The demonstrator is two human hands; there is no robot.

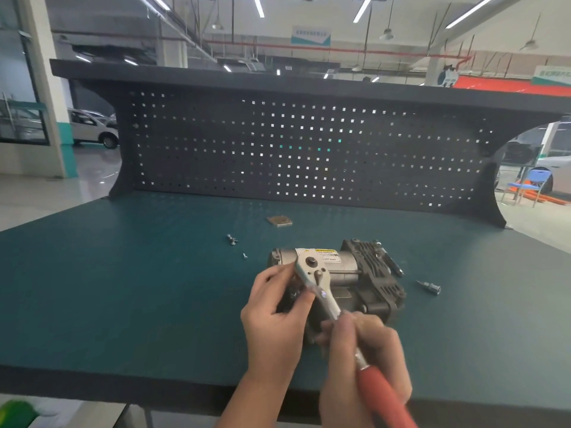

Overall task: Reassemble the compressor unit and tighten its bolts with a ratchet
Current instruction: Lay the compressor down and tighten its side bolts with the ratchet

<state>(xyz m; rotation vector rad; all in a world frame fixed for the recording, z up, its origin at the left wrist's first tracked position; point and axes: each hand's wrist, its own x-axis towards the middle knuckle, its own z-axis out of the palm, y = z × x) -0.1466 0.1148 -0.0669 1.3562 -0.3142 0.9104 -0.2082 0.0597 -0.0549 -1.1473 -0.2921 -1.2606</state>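
On the green workbench (123, 288), head view, one compressor unit (349, 273) lies on its side near the front edge, silver cylinder to the left and black finned housing to the right. One ratchet (321, 285) with a red grip is held above it, head over the cylinder's left end. The left hand (275, 316) pinches the ratchet just below its head; the right hand (364, 350) is wrapped round the shaft above the red grip. Loose items counted: two small bolts (231, 239) close together left of the unit, one single screw (245, 256) nearer it, one socket bit (429, 287) to the right, one square plate (279, 220) behind. One dark perforated backboard (309, 149) stands at the rear.
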